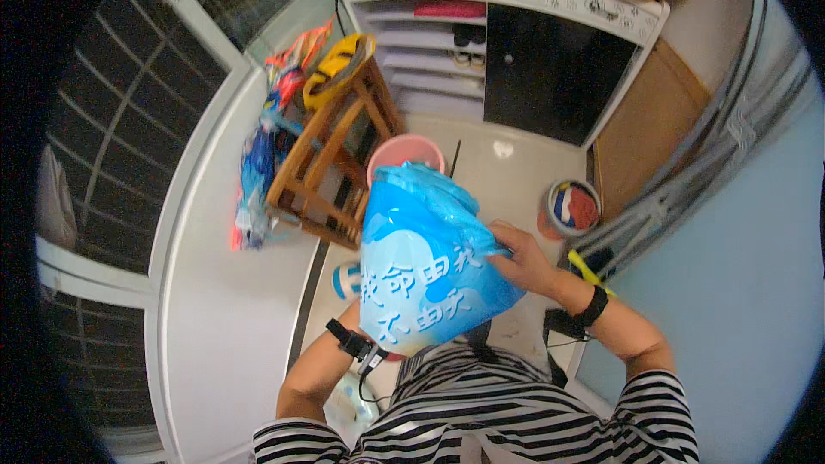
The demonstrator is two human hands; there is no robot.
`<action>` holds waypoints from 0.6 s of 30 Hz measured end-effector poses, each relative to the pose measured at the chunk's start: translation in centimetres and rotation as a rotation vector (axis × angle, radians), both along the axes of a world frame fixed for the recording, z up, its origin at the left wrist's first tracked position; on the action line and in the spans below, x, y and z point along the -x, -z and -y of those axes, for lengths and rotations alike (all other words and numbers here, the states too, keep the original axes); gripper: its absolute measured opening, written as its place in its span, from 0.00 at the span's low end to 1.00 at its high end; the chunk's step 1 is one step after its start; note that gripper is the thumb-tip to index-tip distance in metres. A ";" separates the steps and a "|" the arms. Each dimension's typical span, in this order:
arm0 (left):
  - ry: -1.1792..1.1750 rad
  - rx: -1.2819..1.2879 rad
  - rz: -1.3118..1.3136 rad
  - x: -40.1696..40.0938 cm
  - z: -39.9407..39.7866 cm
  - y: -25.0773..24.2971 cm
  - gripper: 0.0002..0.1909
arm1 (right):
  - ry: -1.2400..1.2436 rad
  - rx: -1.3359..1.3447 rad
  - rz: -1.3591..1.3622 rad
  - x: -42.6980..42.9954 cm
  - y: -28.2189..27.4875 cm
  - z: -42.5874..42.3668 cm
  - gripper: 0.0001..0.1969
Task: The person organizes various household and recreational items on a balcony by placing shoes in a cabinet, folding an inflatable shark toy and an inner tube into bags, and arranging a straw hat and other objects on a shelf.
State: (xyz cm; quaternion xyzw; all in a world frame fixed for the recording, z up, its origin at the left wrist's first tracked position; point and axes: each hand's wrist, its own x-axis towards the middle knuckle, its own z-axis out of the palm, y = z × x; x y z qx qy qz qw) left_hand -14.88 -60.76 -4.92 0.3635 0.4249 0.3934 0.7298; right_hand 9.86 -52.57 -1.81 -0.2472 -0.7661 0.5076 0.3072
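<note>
A blue plastic bag [412, 238] with white printed writing is held up in front of my body, its opening crumpled at the top. My right hand [525, 258] grips the bag's edge on the right side, thumb and fingers pinching the plastic. My left hand is out of sight behind or inside the bag; only the forearm with a black wrist strap [348, 338] shows at its lower left. Just beyond the bag's top stands a pink plastic bucket [406, 145], partly covered by it.
A wooden stool [322, 161] lies tilted at the left, with a yellow strap [338, 64] over its end. Ahead stands a white shoe cabinet [419, 67]. To the right are a bucket holding a ball [575, 206] and a folded metal rack [657, 206].
</note>
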 end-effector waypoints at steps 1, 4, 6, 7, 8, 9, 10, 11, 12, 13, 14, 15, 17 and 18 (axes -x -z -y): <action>-0.011 -0.005 -0.016 -0.9 -2.4 -1.0 0.24 | -0.009 0.013 -0.005 0.2 -1.6 -1.3 0.18; 0.008 -0.003 -0.019 -2.5 -6.4 -2.5 0.23 | 0.088 -0.591 -0.022 -0.4 -5.0 -7.3 0.28; 0.021 -0.019 -0.021 -4.4 -9.6 -2.6 0.22 | 0.231 -0.391 0.005 -0.8 -5.7 -10.6 0.37; 0.038 -0.031 -0.020 -5.5 -11.2 -2.6 0.22 | 0.379 -0.145 0.039 -1.4 -5.6 -11.3 0.47; 0.056 -0.036 -0.028 -6.3 -12.6 -2.7 0.21 | 0.252 0.015 0.227 -2.4 -2.9 -13.3 0.60; 0.064 -0.054 -0.033 -7.2 -14.0 -3.0 0.21 | 0.240 0.010 0.229 -3.0 -2.4 -14.3 0.60; 0.073 -0.071 -0.039 -7.8 -15.4 -3.1 0.20 | 0.172 0.246 0.187 -3.5 -1.8 -15.2 0.58; 0.088 -0.079 -0.045 -8.2 -16.0 -3.3 0.20 | 0.102 0.485 0.147 -4.3 -1.4 -16.1 0.56; 0.091 -0.082 -0.046 -8.8 -16.4 -3.6 0.20 | 0.082 0.491 0.151 -5.4 -2.4 -16.7 0.56; 0.098 -0.093 -0.052 -9.1 -17.3 -3.8 0.19 | 0.037 0.525 0.153 -6.5 -2.9 -17.6 0.55; 0.096 -0.095 -0.057 -9.5 -17.9 -3.9 0.19 | -0.013 0.592 0.153 -7.9 -2.9 -18.1 0.54; 0.095 -0.102 -0.067 -9.9 -18.7 -4.2 0.19 | -0.048 0.662 0.150 -9.2 -3.0 -18.6 0.53; 0.089 -0.108 -0.077 -10.4 -20.8 -4.2 0.19 | -0.083 0.780 0.134 -10.8 -2.6 -19.9 0.51; 0.088 -0.104 -0.070 -10.6 -22.1 -4.3 0.19 | -0.079 0.825 0.131 -11.4 -2.2 -20.4 0.51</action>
